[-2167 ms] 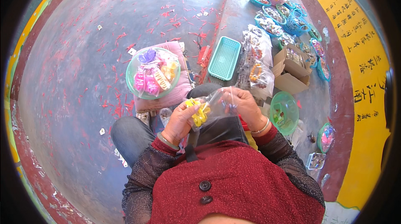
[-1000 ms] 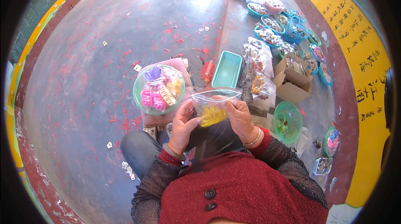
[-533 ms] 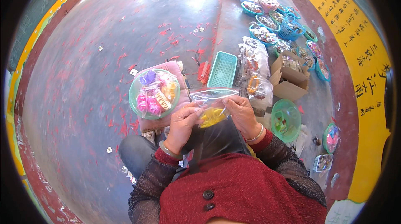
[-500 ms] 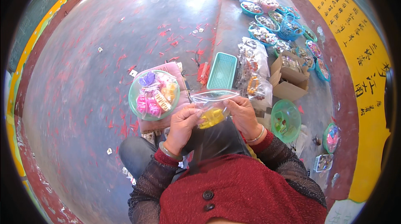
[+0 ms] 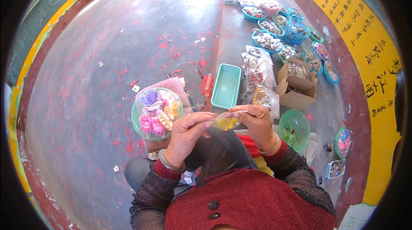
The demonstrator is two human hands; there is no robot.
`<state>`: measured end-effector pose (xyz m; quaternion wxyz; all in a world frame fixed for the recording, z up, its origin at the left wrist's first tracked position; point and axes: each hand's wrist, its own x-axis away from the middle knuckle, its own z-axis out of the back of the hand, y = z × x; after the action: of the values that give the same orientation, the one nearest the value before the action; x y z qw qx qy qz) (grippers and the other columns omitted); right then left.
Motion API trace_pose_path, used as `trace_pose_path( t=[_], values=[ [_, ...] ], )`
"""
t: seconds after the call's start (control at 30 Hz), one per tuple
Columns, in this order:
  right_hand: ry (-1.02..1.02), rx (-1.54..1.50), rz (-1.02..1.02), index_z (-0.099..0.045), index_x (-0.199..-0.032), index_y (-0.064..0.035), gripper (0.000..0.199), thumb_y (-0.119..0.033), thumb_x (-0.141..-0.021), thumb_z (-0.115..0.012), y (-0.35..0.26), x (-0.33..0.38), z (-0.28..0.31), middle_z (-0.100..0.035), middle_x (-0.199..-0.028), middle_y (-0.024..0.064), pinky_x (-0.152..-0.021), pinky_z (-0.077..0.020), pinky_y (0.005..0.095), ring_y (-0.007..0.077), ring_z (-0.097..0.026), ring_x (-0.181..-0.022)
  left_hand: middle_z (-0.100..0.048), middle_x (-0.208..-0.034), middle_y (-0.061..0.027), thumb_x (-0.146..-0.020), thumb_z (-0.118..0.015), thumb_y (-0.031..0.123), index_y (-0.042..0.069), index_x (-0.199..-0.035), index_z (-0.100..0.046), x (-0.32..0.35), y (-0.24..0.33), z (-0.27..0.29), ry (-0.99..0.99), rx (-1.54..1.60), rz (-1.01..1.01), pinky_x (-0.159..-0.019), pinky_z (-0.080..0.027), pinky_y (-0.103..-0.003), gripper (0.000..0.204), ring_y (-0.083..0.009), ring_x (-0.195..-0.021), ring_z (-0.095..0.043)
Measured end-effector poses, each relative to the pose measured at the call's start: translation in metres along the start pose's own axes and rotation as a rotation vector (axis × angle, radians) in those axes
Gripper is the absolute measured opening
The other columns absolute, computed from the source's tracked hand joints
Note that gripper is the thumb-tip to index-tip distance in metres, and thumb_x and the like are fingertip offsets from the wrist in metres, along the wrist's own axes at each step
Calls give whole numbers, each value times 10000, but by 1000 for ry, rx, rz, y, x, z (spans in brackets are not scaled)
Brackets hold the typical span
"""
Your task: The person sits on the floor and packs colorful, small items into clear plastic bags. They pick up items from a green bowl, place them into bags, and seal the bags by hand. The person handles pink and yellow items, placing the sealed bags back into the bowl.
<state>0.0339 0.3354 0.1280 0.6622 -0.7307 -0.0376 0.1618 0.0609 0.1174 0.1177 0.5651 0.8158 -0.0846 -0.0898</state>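
A clear zip bag (image 5: 226,122) with something yellow and see-through inside is held up over my lap. My left hand (image 5: 189,133) pinches its left end between thumb and fingers. On the other side, my right hand (image 5: 256,127) grips the bag's top right edge, thumb underneath and fingers on top. The bag's upper edge now looks thin and nearly edge-on, so I cannot tell whether the zip is closed. Left of my hands, a pale green bowl (image 5: 136,120) holds bagged hair claw clips (image 5: 164,119) in pink, purple, cream and orange.
The bowl rests on a pink cushion (image 5: 174,85). Ahead lie an empty turquoise basket (image 5: 226,86), stacked clear bags (image 5: 257,73) and an open cardboard box (image 5: 296,95). A green bowl (image 5: 300,122) stands at right. Several filled baskets line the wall; red scraps litter the floor.
The bag has tipped from facing me to nearly edge-on, and both hands have closed in along its top edge. My left hand has shifted slightly toward me.
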Motion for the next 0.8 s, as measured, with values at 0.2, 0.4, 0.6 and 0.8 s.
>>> trace_pose_path(
  t=[0.2, 0.4, 0.6, 0.8],
  values=[
    [12, 17, 18, -686, -982, 47, 172, -85, -884, -636, -7, -10, 2, -701, -833, 56, -704, -493, 195, 70, -612, -761, -664, -976, -59, -841, -641, -20, -6, -1017, -666, -19, 2, -2, 3, -247, -212, -733, -490, -241, 179, -110, -821, -607],
    [22, -37, 21, -683, -986, 46, 171, -78, -873, -651, 3, -14, 4, -697, -852, 59, -704, -496, 200, 76, -615, -779, -667, -892, -61, -825, -643, -62, -29, -970, -666, -25, -3, 8, -4, -324, -215, -745, -496, -240, 150, -110, -824, -614],
    [-19, -168, -70, -671, -1001, 42, 174, -62, -862, -661, 10, -18, -3, -687, -884, 69, -710, -495, 199, 87, -618, -790, -678, -845, -52, -826, -647, -61, -36, -946, -671, -26, 8, 10, 4, -346, -161, -714, -503, -215, 125, -87, -780, -622],
    [0, -227, -118, -683, -952, 36, 127, -9, -836, -661, 11, -16, -10, -690, -895, 101, -757, -505, 236, 130, -637, -817, -684, -826, -51, -825, -650, -54, -38, -940, -678, -20, 11, 15, 23, -264, -112, -694, -506, -211, 119, -84, -759, -626]
  ],
)
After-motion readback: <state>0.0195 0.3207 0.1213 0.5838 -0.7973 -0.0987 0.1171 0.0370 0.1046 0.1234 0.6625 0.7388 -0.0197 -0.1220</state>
